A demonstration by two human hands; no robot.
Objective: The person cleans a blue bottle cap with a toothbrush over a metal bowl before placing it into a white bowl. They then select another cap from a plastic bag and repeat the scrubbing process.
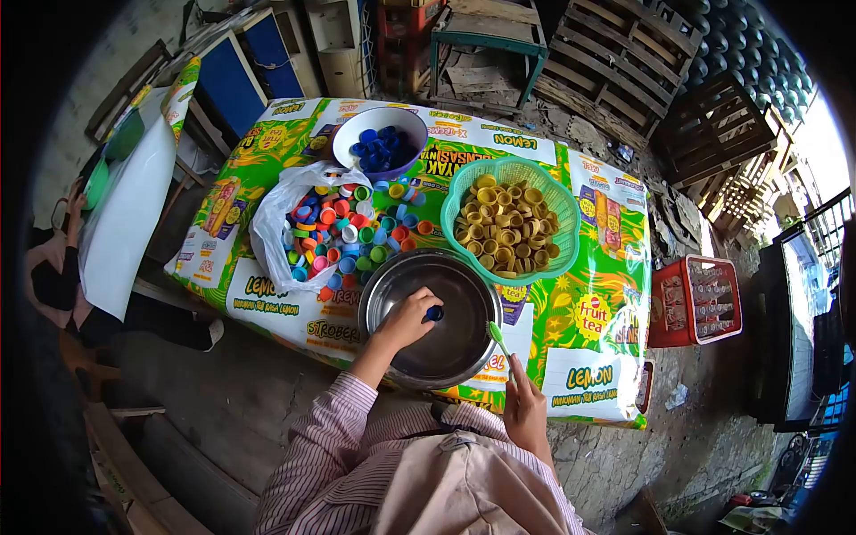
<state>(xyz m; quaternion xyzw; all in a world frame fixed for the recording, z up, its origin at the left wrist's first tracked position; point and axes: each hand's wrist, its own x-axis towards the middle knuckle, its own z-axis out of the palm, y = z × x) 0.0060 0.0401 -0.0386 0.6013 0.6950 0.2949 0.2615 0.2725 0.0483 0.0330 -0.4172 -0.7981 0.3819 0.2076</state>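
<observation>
My left hand [407,322] is closed on a dark blue bottle cap [434,314] over the inside of the steel bowl [379,357]. To the right of the bowl, my right hand [524,401] grips a green-handled brush [499,339], its head near the bowl's right rim. Beyond the bowl, mixed coloured caps [348,227] spill from a white plastic bag [270,234]. Dark blue caps [382,148] lie in a white bowl [348,132] at the back. Yellow caps [506,223] fill a green basket [571,209] at the right.
A printed green and white sheet [596,312] covers the table. A red crate of bottles [695,301] stands on the floor to the right. Wooden pallets [615,53] and a green-framed stool [489,31] are behind. At the left edge, another person's hand [77,198] shows.
</observation>
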